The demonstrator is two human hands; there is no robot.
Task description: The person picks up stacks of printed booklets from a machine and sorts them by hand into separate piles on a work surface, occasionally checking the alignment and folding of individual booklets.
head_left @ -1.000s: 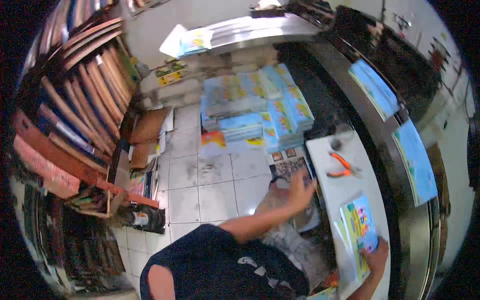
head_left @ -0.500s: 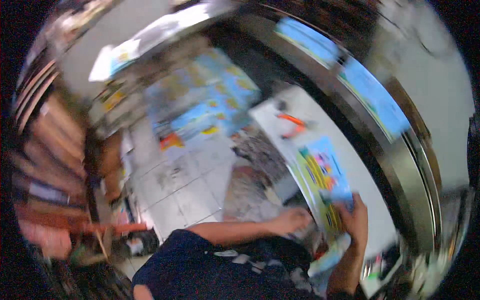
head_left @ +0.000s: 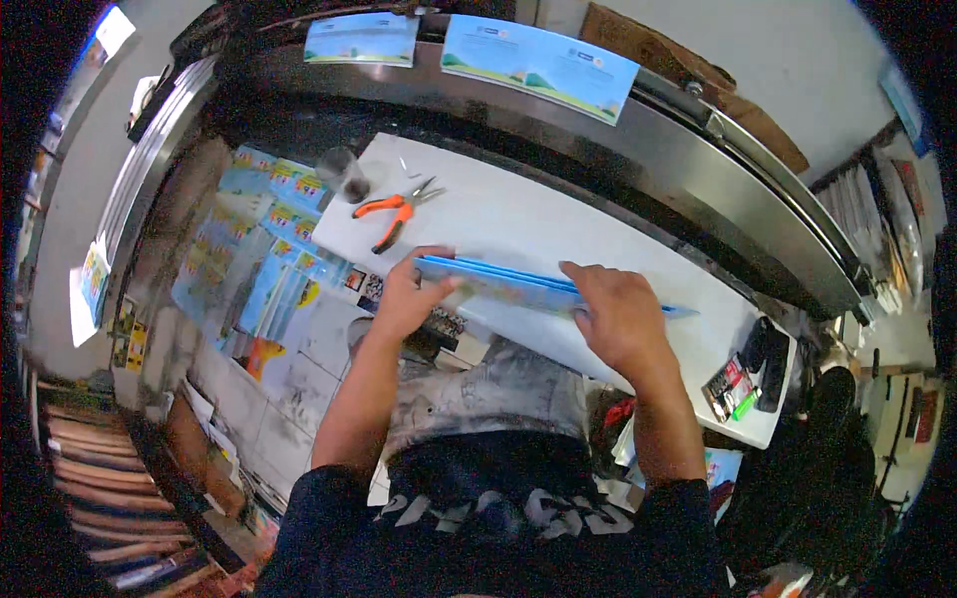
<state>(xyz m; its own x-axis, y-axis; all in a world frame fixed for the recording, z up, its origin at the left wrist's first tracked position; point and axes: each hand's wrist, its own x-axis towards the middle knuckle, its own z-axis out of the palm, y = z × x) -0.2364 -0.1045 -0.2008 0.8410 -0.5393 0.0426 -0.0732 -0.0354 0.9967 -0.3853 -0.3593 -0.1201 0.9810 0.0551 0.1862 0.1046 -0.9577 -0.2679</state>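
Observation:
Above a long white table, my two hands hold a thin stack of blue printed sheets nearly on edge. Several layers show along its upper edge. The fingers of my left hand close around the stack's left end, thumb on the near face. At its right part, my right hand grips with the thumb in front and the other fingers over the top. The printed near face is seen only at a steep slant. Orange-handled pliers lie with their jaws apart, beyond my left hand.
A clear cup is at the table's far left corner. A black pouch and a green-ended item lie at the right end. Printed sheets cover floor at left; blue prints hang along a metal rail behind.
My view has swung right toward the table. The sheets lay flat under my right hand; now they are raised on edge. My left hand has come from near my lap to their left end.

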